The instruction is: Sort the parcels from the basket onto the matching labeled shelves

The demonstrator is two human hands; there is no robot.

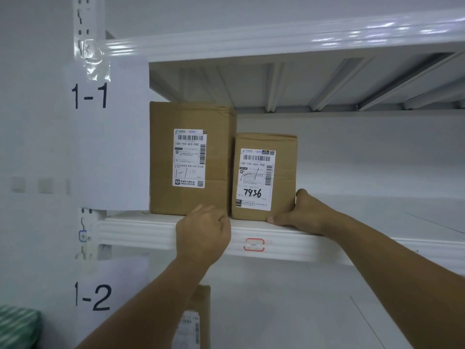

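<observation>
White steel racking vs. a white wall fills the view. Paper sheets on the left upright read "1-1" (90, 95) for the upper shelf (138, 235) and "1-2" (93, 297) below. Two brown parcels stand upright on the 1-1 shelf, close side by side near the front lip: bigger parcel (163, 157) at left, smaller parcel (285, 157) at right w/ "7936" penned on its label. Right hand (302, 215) holds the smaller parcel's lower right corner, thumb up the side face, fingers along the bottom front edge. Left hand (202, 233) sits in front of the shelf lip by the gap btw. the two, fingers curled; can't tell if it pinches a corner or holds nothing. Step in hand, imo: seating/squaring the smaller parcel on 1-1, i.e. the tail end of one placement. Next move prob. calls for letting go w/o tipping it and getting both hands clear of the lip. Then on to the basket (not clearly in view) for another parcel & a read of its label. A third parcel (202, 298) shows on the 1-2 level, half hidden by the left forearm.
</observation>
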